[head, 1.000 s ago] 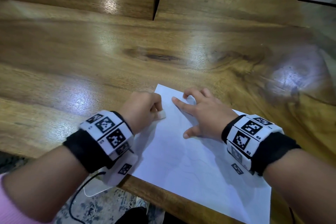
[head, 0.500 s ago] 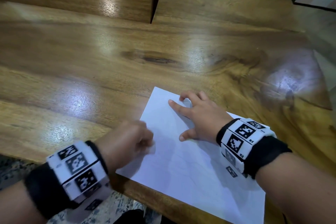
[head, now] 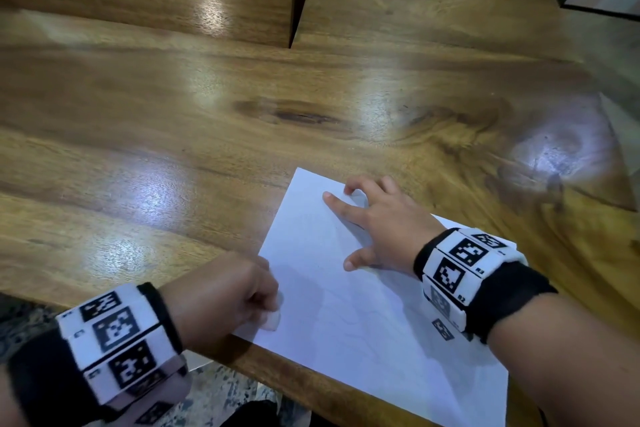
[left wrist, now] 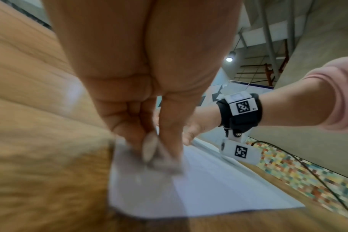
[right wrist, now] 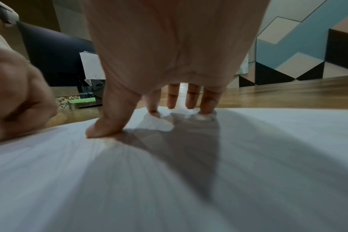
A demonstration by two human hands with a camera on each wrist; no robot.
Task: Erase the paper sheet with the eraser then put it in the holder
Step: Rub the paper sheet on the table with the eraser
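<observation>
Glossy wooden table (head: pixel 180 156) fills the head view, with a white paper sheet (head: pixel 363 333) lying at its near edge around 5 o'clock. At the sheet's 9 o'clock corner, the left hand (head: pixel 221 298) pinches a small white eraser (head: pixel 272 319) against the paper. Toward 12 o'clock on the sheet, the right hand (head: pixel 384 222) rests with fingers spread, fingertips (right wrist: pixel 206 108) pressing the paper flat.

Eraser (head: pixel 272 320) blurred, mostly hidden
</observation>
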